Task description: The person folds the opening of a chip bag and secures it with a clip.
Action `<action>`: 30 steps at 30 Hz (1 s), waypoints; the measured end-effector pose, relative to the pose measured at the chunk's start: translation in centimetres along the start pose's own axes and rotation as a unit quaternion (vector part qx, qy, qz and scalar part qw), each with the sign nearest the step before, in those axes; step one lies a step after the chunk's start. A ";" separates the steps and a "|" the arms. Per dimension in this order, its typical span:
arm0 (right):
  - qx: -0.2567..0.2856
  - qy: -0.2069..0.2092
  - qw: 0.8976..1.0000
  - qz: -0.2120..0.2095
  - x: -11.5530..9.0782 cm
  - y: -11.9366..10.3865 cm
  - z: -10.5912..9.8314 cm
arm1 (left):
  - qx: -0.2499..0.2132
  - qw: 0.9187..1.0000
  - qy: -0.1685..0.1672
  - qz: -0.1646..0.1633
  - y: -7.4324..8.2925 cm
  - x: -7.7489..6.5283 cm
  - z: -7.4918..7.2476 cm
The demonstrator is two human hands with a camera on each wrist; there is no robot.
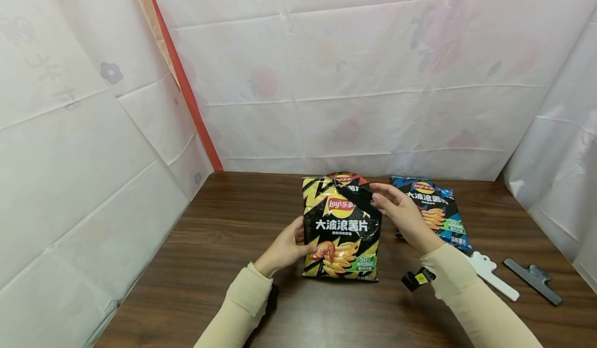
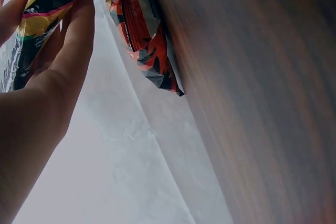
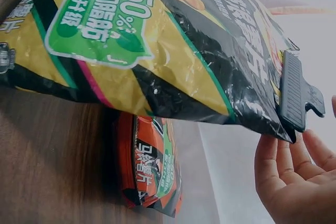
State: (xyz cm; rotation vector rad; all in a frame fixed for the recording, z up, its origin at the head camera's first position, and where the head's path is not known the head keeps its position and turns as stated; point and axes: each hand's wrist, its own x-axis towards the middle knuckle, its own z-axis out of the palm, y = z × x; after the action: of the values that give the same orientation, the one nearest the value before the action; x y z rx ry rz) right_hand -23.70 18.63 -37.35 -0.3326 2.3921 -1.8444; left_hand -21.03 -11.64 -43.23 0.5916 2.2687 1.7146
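A yellow-and-black Lay's chip bag [image 1: 342,239] stands upright near the middle of the table in the head view. My left hand [image 1: 290,245] grips its left edge, thumb on the front and fingers behind. A black bag clip [image 3: 292,92] is clamped across its top corner in the right wrist view. At that corner my right hand [image 3: 294,177] touches the bag from below with extended fingertips, beside the clip. A red chip bag [image 3: 149,161] lies behind the yellow one, mostly hidden from the head view.
Right of the hands lies a blue chip bag [image 1: 436,210]. Nearer the front right are a white clip [image 1: 494,275] and a grey clip [image 1: 534,279]. White patterned sheets [image 1: 354,78] hang behind and beside the dark wooden table [image 1: 205,265].
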 end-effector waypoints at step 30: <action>0.113 0.016 0.987 0.111 -4.3 5.0 3.2 | 0.001 1.000 0.008 0.007 0.1 -0.1 0.0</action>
State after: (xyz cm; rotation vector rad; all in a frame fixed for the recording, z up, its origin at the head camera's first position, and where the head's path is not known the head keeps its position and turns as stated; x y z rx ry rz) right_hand -19.41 17.82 -43.18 -0.0148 2.1081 -1.9989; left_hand -20.94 -11.59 -43.14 0.5987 2.2824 1.7297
